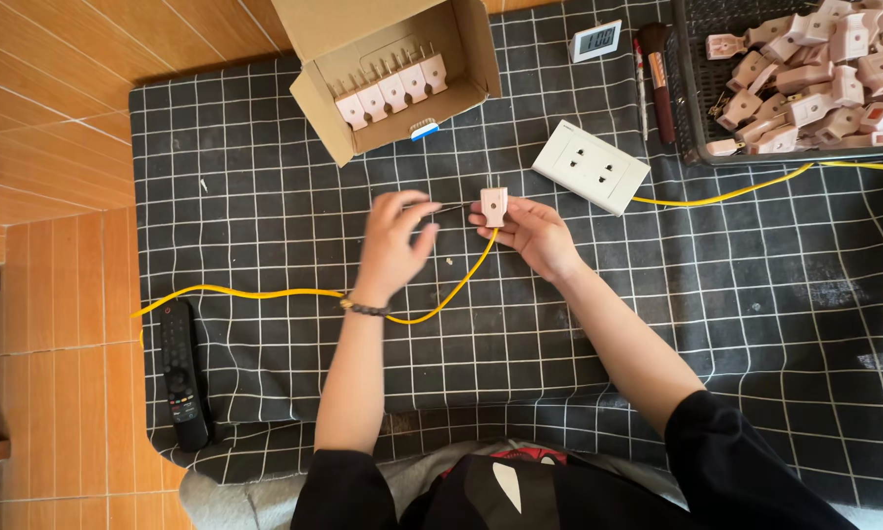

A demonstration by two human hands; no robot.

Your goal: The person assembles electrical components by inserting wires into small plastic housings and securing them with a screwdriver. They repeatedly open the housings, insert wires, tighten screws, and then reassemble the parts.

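My right hand [532, 232] holds a small pink plug [493, 205] upright by its lower part. A yellow cable [265, 292] runs from under the plug, loops toward my left wrist and trails off to the left. My left hand [394, 241] hovers just left of the plug with its fingers curled, seemingly pinching a thin dark wire end that points at the plug; the grip is blurred. Both hands are above a black cloth with a white grid [245, 196].
An open cardboard box [461, 59] with a row of pink plugs stands at the back. A white wall socket [592, 166] with a second yellow cable lies to the right. A black basket [692, 108] holds several pink plugs. A remote control [182, 373] lies at the left.
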